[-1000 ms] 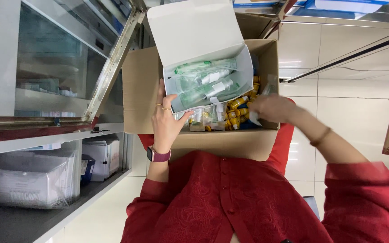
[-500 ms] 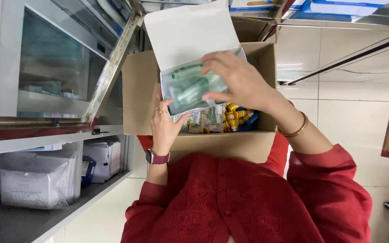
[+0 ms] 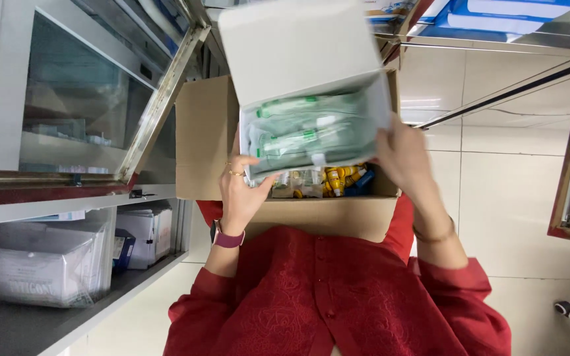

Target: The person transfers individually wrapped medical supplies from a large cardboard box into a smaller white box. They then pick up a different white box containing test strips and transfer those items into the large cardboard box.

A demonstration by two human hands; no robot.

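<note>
An open white box point(image 3: 298, 49) with its lid flipped up holds clear plastic bottles with green caps and labels point(image 3: 301, 135). My left hand point(image 3: 242, 191) grips its left lower corner. My right hand point(image 3: 404, 155) holds its right side. The white box is lifted over a brown cardboard carton point(image 3: 202, 135) that rests against my red top. Inside the carton lie small yellow-capped bottles point(image 3: 338, 178) and clear packets point(image 3: 298, 183).
A glass-fronted cabinet point(image 3: 67, 99) with a metal door frame point(image 3: 159, 99) stands at the left. Its lower shelf point(image 3: 41, 316) carries wrapped white packs point(image 3: 41, 270) and boxes. A white tiled wall point(image 3: 516, 184) is at the right, with blue boxes point(image 3: 496, 10) above.
My right hand left the carton, passed over the bottles in the white box, and now grips the box's right side. The white box has risen and tilted toward me.
</note>
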